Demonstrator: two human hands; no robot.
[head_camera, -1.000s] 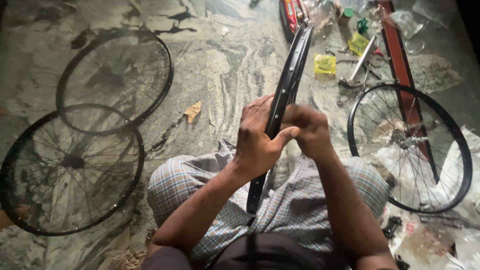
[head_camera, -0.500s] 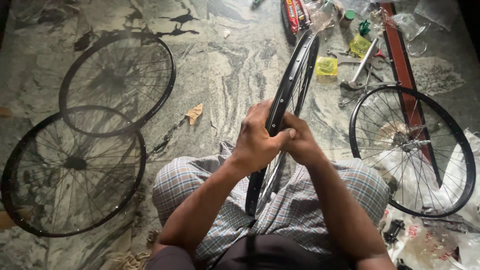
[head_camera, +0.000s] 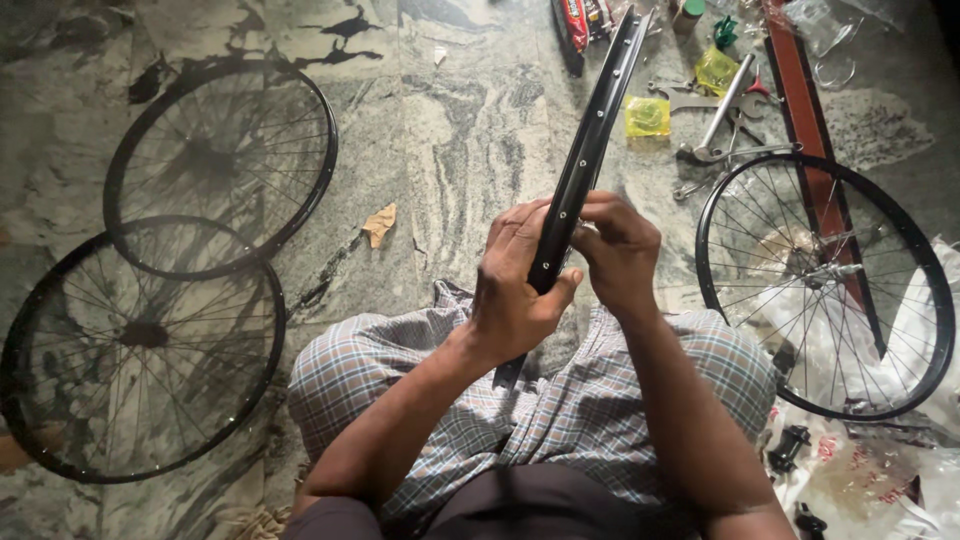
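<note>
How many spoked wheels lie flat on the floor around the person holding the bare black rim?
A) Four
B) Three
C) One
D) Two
B: two overlapping spoked wheels lie on one side, and a third spoked wheel lies on the other, while both hands grip the bare rim.

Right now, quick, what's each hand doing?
Left hand: closed around the black rim, thumb across it.
Right hand: fingers curled on the same rim; anything small pinched in them cannot be told.
</note>
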